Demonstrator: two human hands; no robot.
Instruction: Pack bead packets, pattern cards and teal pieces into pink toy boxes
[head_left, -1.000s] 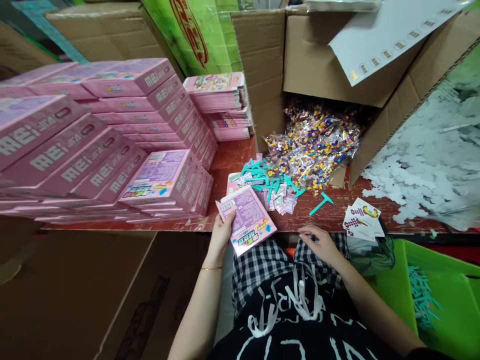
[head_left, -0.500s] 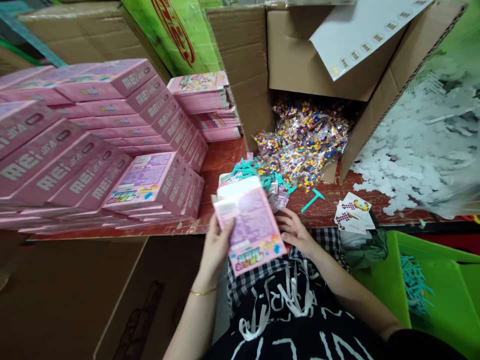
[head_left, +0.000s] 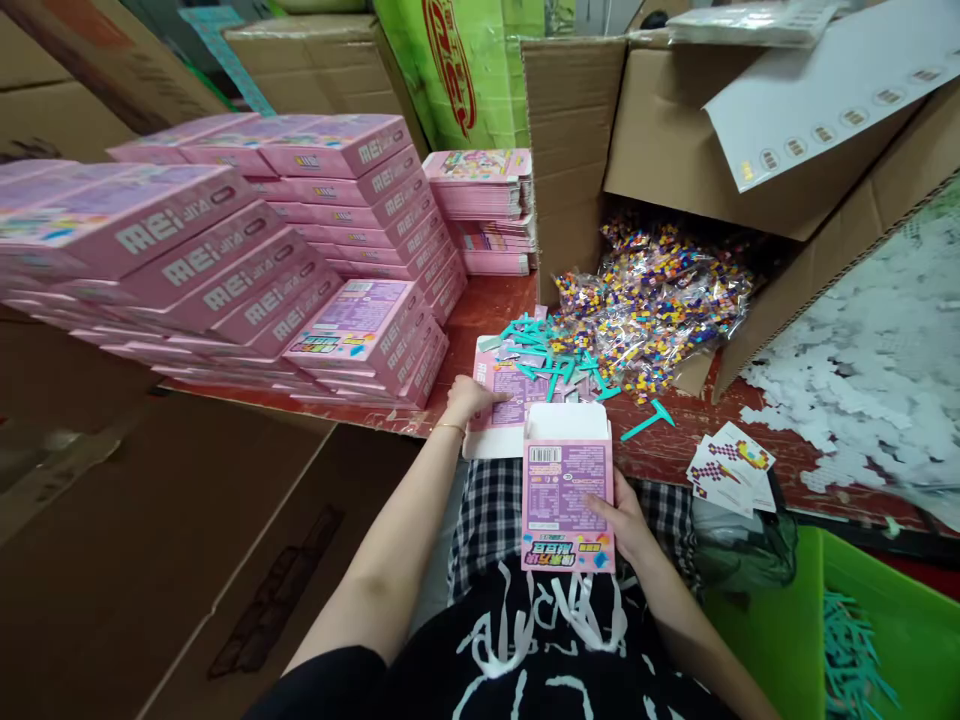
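In my right hand is a pink-and-purple printed carton, held by its right side with the thumb across its face. Its white top flap stands up, and the carton is above my lap. My left hand rests at the left side of another pink carton lying flat on the table, one finger stretched out over its print; the other fingers are partly hidden. Teal T-shaped plastic tools are heaped on that carton's upper part, among small clear packets. One more teal tool lies apart to the right.
Stacked pink boxes fill the table's left side, with a pile of flat cartons behind. Bags of coloured beads spill from a cardboard box. Pattern cards, white scraps and a green bin are at right.
The printed carton has passed from my left hand to my right and sits lower and farther right. My left hand has gone to the carton on the table. The view has shifted left.
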